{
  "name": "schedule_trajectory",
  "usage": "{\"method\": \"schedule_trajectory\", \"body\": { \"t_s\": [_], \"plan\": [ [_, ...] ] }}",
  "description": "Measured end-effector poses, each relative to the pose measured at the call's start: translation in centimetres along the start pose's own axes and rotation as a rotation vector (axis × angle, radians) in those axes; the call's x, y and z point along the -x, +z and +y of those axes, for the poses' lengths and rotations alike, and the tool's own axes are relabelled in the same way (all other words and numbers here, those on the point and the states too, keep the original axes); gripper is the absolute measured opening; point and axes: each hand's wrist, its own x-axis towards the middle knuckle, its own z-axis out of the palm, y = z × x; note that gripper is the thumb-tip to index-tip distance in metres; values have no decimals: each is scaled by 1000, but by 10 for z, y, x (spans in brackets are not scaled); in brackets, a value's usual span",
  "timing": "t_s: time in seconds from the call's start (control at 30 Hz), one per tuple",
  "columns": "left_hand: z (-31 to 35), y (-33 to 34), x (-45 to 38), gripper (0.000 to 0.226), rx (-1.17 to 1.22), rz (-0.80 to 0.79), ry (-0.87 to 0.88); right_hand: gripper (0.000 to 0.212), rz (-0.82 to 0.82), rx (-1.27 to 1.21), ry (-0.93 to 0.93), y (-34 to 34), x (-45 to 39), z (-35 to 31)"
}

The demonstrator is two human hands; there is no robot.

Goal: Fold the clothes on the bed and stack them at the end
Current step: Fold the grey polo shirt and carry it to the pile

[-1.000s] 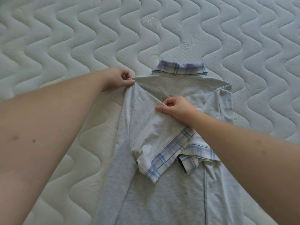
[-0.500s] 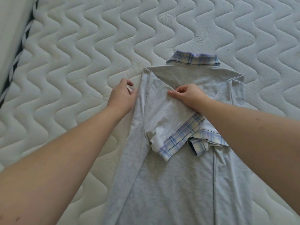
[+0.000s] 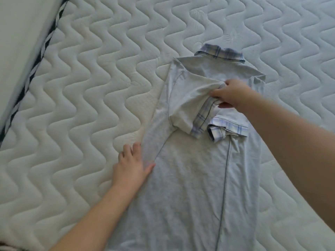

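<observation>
A light grey polo shirt (image 3: 190, 178) with a blue plaid collar (image 3: 220, 53) lies lengthwise on the quilted mattress (image 3: 99, 69), both sides folded inward. Its two sleeves with plaid cuffs lie across the chest. My right hand (image 3: 229, 93) pinches the plaid cuff of the left sleeve (image 3: 201, 120) and lifts it slightly. My left hand (image 3: 131, 164) lies flat, fingers straight, on the shirt's left folded edge, lower down. The shirt's hem is out of view below.
The mattress edge with a dark striped piping (image 3: 30, 75) runs diagonally at the upper left, with a pale surface (image 3: 18, 24) beyond it. Bare quilted mattress surrounds the shirt on the left, far side and right.
My left hand slid from the shirt's shoulder down along its left edge and flattened. My right hand moved from pressing the sleeve to pinching its cuff. The view shifted left.
</observation>
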Motion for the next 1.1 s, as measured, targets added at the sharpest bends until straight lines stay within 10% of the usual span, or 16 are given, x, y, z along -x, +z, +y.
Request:
{"method": "schedule_trajectory", "body": {
  "t_s": [0.3, 0.53, 0.87, 1.0, 1.1],
  "plan": [
    [-11, 23, 68, 44, -122, 31, 45, 19, 523, -107, -128, 36, 43, 35],
    [-17, 14, 78, 36, -143, 141, 172, 32, -161, -79, 97, 164, 119, 67],
    [35, 27, 114, 25, 46, -87, 200, 12, -37, 26, 22, 164, 122, 72],
    [18, 40, 141, 24, 261, -4, 171, 16, 107, -21, -15, 155, 126, 82],
    [-11, 52, 158, 14, 419, 123, 59, 34, -82, -168, 94, 161, 135, 97]
  ]
}}
